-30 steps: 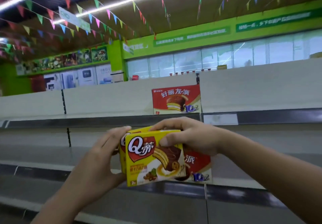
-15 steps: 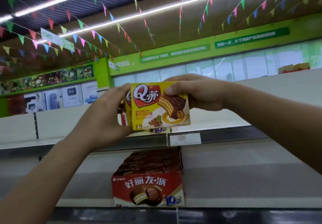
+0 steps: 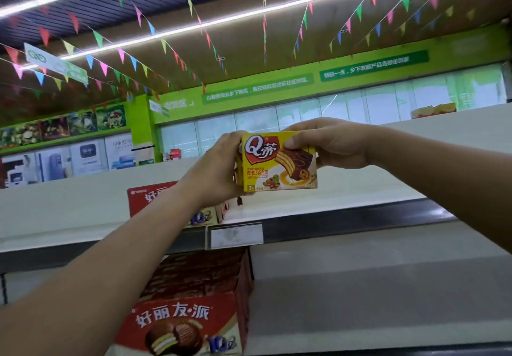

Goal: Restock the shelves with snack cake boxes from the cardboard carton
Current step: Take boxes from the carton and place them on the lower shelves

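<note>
Both hands hold up a small stack of yellow snack cake boxes (image 3: 278,161) in front of the upper shelf (image 3: 346,192). My left hand (image 3: 213,172) grips the stack's left side and bottom. My right hand (image 3: 332,143) grips its top right corner, thumb on the front face. Only the front box shows fully; another sits behind it. The stack hovers just above the upper shelf's surface, to the right of a red snack cake box (image 3: 149,197) standing there. The cardboard carton is out of view.
On the shelf below, a row of red pie boxes (image 3: 191,319) stands at the left, with bare shelf to its right. A price tag holder (image 3: 235,235) is on the upper shelf's front rail. More boxes (image 3: 432,110) sit on a top ledge far right.
Both hands lifted the yellow boxes from the lower shelf level up to the upper shelf and slightly right. My view tilted upward with them.
</note>
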{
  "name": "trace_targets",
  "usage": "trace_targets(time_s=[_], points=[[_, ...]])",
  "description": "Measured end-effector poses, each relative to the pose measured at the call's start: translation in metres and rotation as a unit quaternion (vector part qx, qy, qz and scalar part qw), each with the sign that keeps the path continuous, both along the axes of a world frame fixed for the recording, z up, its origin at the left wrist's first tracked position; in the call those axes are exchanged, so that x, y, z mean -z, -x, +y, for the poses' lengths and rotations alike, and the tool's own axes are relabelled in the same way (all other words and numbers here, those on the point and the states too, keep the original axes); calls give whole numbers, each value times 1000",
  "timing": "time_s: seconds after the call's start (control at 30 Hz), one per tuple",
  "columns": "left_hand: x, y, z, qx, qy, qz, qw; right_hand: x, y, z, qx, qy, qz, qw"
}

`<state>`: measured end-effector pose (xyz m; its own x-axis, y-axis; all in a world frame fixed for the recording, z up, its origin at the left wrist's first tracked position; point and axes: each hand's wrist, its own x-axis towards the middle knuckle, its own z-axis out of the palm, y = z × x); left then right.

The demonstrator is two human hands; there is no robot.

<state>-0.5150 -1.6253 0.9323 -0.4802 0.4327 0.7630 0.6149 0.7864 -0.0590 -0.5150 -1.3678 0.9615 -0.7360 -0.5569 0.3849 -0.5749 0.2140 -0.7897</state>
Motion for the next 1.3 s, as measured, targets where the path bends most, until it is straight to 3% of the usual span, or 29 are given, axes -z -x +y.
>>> trace_targets(time_s=[0.2, 0.3, 0.43, 0.63, 0.7, 0.83, 1.0, 1.3], points=[[3, 43, 20, -18, 9, -61, 998, 12, 39, 17, 13, 16, -27, 999], [3, 55, 21, 18, -33, -200, 979, 17, 57, 19, 9, 17, -38, 999], [-3, 59, 25, 82, -175, -355, 915, 22, 75, 18, 4, -12, -26, 1000], [-18, 64, 31, 115, -412, -443, 788, 27, 101, 3, 5, -30, -41, 999], [-21, 68, 34, 107, -456, -450, 760, 29, 109, -3, 4, -37, -50, 998], [-19, 90, 45, 27, -457, -422, 782, 31, 126, -19, 8, -59, -64, 996], [-11, 113, 52, 1, -446, -395, 803, 33, 149, -32, 14, -64, -73, 995], [-4, 147, 40, 15, -464, -418, 781, 37, 190, -50, 16, -86, -76, 993]])
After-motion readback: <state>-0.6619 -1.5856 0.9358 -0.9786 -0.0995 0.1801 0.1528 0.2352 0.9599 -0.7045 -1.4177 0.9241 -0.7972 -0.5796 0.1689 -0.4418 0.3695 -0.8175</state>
